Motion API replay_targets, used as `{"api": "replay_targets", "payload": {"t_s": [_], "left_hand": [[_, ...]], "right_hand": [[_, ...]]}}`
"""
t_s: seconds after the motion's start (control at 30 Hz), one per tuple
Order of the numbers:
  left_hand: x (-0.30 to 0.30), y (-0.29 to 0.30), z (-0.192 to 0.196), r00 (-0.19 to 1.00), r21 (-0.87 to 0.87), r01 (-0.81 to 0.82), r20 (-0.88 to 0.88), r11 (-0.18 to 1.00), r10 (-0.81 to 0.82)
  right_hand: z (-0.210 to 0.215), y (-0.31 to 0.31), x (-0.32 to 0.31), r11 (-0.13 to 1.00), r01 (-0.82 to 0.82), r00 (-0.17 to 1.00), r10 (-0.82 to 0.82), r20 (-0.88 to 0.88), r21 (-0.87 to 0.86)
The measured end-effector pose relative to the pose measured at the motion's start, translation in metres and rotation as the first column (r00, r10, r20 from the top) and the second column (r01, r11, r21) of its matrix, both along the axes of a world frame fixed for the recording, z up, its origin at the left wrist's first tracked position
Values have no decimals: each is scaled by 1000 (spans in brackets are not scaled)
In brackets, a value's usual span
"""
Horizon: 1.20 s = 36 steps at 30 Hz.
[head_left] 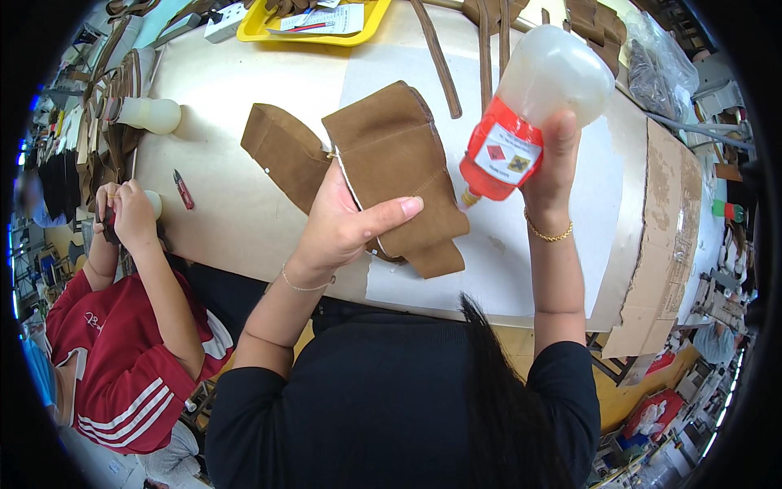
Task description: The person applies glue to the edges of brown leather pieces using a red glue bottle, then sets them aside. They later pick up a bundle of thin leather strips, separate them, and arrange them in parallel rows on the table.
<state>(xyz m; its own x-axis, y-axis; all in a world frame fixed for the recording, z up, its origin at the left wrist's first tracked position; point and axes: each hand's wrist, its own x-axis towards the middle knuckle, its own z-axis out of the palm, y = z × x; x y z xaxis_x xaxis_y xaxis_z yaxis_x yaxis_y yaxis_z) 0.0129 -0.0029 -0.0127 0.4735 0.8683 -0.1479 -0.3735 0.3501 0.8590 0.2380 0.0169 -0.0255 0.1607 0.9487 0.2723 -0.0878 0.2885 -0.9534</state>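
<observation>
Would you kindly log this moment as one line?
left hand: holds brown suede piece | right hand: holds glue bottle tipped, nozzle at suede edge | table: paper-covered

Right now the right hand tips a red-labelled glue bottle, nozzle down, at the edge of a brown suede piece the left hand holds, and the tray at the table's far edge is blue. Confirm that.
Not quite: the tray at the table's far edge is yellow, not blue, as the head view shows. The rest stands: the right hand tips the red-labelled glue bottle nozzle down at the edge of the brown suede piece, which the left hand holds.
</observation>
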Motion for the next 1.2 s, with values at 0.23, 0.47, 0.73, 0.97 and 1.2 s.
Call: {"api": "replay_targets", "payload": {"t_s": [0.23,0.47,0.73,0.97,1.2], "left_hand": [[-8,5,-13,953,-394,31,290,919,92],[-7,-8,-35,923,-582,129,366,803,117],[-3,-15,-6,976,-65,170,-129,983,-178],[-6,-17,8,947,-117,279,-135,953,-293],[-7,-17,10,950,-62,271,-143,961,-277]], "right_hand": [[13,4,14,974,48,927,-125,-354,-219],[8,8,12,983,87,927,-140,-348,-165],[2,32,2,987,150,944,-161,-289,-60],[21,43,4,979,-122,941,167,-296,166],[11,62,-9,993,-96,976,107,-190,65]]}}
